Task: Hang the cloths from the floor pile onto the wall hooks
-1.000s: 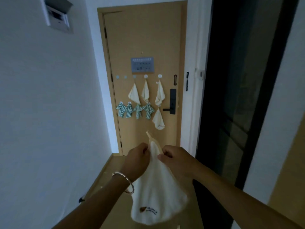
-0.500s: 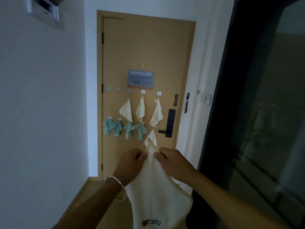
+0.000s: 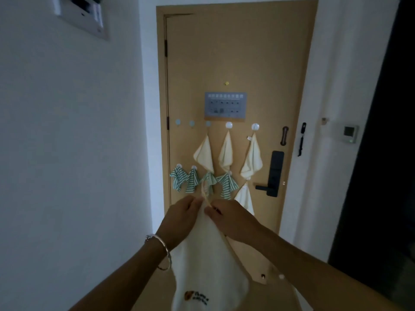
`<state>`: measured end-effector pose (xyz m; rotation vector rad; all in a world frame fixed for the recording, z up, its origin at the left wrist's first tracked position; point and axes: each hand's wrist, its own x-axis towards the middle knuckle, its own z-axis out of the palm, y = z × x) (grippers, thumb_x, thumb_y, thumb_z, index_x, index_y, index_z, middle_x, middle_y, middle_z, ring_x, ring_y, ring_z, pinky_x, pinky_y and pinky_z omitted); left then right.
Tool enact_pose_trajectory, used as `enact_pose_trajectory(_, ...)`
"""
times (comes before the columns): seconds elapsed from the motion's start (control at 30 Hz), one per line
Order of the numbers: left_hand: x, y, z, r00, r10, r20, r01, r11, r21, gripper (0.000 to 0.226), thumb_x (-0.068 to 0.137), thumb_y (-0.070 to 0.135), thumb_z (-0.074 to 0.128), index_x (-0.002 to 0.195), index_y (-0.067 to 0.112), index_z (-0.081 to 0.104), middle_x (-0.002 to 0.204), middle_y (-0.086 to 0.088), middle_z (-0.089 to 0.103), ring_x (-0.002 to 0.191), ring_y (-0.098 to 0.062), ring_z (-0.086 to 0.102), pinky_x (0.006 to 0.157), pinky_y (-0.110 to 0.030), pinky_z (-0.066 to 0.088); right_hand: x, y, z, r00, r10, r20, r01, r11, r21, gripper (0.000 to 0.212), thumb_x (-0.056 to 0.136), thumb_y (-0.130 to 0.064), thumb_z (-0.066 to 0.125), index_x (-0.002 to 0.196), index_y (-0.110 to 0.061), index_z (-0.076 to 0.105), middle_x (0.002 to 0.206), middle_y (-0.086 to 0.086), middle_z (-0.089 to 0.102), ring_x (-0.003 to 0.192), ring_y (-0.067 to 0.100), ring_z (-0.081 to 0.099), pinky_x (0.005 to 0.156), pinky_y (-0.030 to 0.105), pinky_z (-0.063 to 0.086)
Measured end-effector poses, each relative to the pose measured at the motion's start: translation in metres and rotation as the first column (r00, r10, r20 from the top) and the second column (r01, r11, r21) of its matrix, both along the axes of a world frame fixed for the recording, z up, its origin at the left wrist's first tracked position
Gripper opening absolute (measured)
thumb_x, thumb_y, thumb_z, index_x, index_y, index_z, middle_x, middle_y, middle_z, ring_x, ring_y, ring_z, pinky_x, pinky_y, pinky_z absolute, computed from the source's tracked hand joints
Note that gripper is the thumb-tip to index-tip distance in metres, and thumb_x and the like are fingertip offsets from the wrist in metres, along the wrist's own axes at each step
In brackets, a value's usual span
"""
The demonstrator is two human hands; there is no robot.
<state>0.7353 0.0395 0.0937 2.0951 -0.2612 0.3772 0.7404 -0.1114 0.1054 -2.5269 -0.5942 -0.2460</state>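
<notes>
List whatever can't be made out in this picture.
Floor pile: outside the head view entirely.
Held cloth: bottom cut off by the head view's lower edge; embroidered lettering blurred.
Lowest white cloth: head view, partly hidden behind the right hand.
Door notice: head view, print too small to read.

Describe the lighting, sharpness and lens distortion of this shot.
Head view: dim, flat, bluish light, no hard shadows or glare; the dark panel at right goes nearly black. Head view: wide-angle stretch makes the door lean along its right edge. Head view: the hung cloths look fairly sharp; the print on the held cream cloth is too soft to read.
</notes>
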Motion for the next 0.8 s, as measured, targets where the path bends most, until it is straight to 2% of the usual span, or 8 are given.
enact_pose_trajectory(0.17, 0.079, 0.007, 0.003, 0.999, 0.03, 0.01, -0.031, 0.997, 0.066, 0.024, 0.097, 0.04, 0.039, 0.1, 0.025, 0.058, 0.09, 0.011, 0.059, 0.079, -0.001, 0.056, 0.064, -0.011, 0.044, 0.093, 0.011, 0.0, 0.996, 0.051, 0.067, -0.053, 0.998, 0.031, 0.041, 0.101, -0.038, 0.041, 0.064, -0.021, 0.045, 0.063, -0.003, 0.049, 0.059, 0.011, 0.048, 0.054, 0.025, 0.032)
enact_pose_trajectory(0.27, 0.136, 0.007, 0.013, 0.997, 0.065, 0.043, -0.07, 0.991, 0.117, 0.025, 0.097, 0.04, 0.04, 0.101, 0.023, 0.058, 0.093, 0.007, 0.059, 0.078, 0.0, 0.054, 0.064, -0.007, 0.043, 0.156, 0.013, 0.011, 0.993, 0.09, 0.082, -0.093, 0.995, 0.033, 0.037, 0.101, -0.032, 0.04, 0.078, -0.009, 0.057, 0.074, 0.008, 0.059, 0.071, 0.021, 0.058, 0.063, 0.031, 0.037)
enact_pose_trajectory(0.37, 0.195, 0.01, 0.027, 0.99, 0.122, 0.077, -0.13, 0.985, 0.114, 0.024, 0.097, 0.038, 0.04, 0.1, 0.024, 0.059, 0.092, 0.008, 0.059, 0.074, 0.006, 0.051, 0.056, -0.001, 0.038, 0.217, 0.019, 0.027, 0.988, 0.115, 0.104, -0.119, 0.993, 0.028, 0.031, 0.102, -0.027, 0.039, 0.079, -0.012, 0.053, 0.076, 0.012, 0.057, 0.071, 0.019, 0.051, 0.073, 0.031, 0.035)
enact_pose_trajectory(0.47, 0.247, 0.014, 0.031, 0.983, 0.165, 0.078, -0.172, 0.981, 0.086, 0.021, 0.098, 0.036, 0.039, 0.098, 0.024, 0.056, 0.092, 0.008, 0.058, 0.073, 0.006, 0.05, 0.055, -0.003, 0.036, 0.277, 0.028, 0.032, 0.981, 0.137, 0.134, -0.141, 0.99, 0.021, 0.034, 0.102, -0.025, 0.038, 0.082, -0.005, 0.057, 0.084, 0.016, 0.064, 0.073, 0.019, 0.051, 0.086, 0.035, 0.036)
enact_pose_trajectory(0.53, 0.274, 0.02, 0.024, 0.981, 0.185, 0.057, -0.189, 0.978, 0.089, 0.022, 0.098, 0.035, 0.04, 0.1, 0.023, 0.058, 0.093, 0.007, 0.059, 0.072, 0.005, 0.051, 0.056, -0.004, 0.037, 0.307, 0.035, 0.024, 0.981, 0.152, 0.121, -0.151, 0.988, -0.01, 0.032, 0.102, -0.027, 0.038, 0.082, -0.01, 0.057, 0.086, 0.011, 0.064, 0.074, 0.018, 0.052, 0.072, 0.03, 0.035)
enact_pose_trajectory(0.6, 0.301, 0.027, 0.018, 0.976, 0.21, 0.059, -0.215, 0.972, 0.092, 0.022, 0.098, 0.036, 0.041, 0.098, 0.023, 0.06, 0.093, 0.005, 0.063, 0.072, 0.005, 0.052, 0.058, -0.005, 0.036, 0.335, 0.043, 0.017, 0.981, 0.156, 0.117, -0.153, 0.988, -0.027, 0.03, 0.103, -0.028, 0.038, 0.084, -0.014, 0.057, 0.085, 0.009, 0.061, 0.074, 0.016, 0.049, 0.065, 0.027, 0.03)
enact_pose_trajectory(0.7, 0.345, 0.039, 0.01, 0.973, 0.222, 0.057, -0.226, 0.97, 0.09, 0.022, 0.098, 0.036, 0.041, 0.095, 0.024, 0.058, 0.09, 0.006, 0.061, 0.072, 0.005, 0.051, 0.059, -0.004, 0.036, 0.378, 0.055, 0.011, 0.979, 0.164, 0.122, -0.163, 0.986, -0.022, 0.032, 0.102, -0.027, 0.039, 0.088, -0.009, 0.061, 0.079, 0.004, 0.053, 0.074, 0.016, 0.049, 0.066, 0.028, 0.033)
enact_pose_trajectory(0.8, 0.39, 0.048, -0.001, 0.974, 0.223, 0.041, -0.225, 0.971, 0.08, 0.022, 0.098, 0.036, 0.04, 0.095, 0.025, 0.059, 0.089, 0.007, 0.061, 0.073, 0.005, 0.052, 0.062, -0.005, 0.039, 0.419, 0.065, 0.004, 0.981, 0.155, 0.117, -0.152, 0.988, -0.035, 0.028, 0.102, -0.026, 0.039, 0.081, -0.015, 0.054, 0.075, 0.005, 0.054, 0.07, 0.015, 0.048, 0.07, 0.03, 0.034)
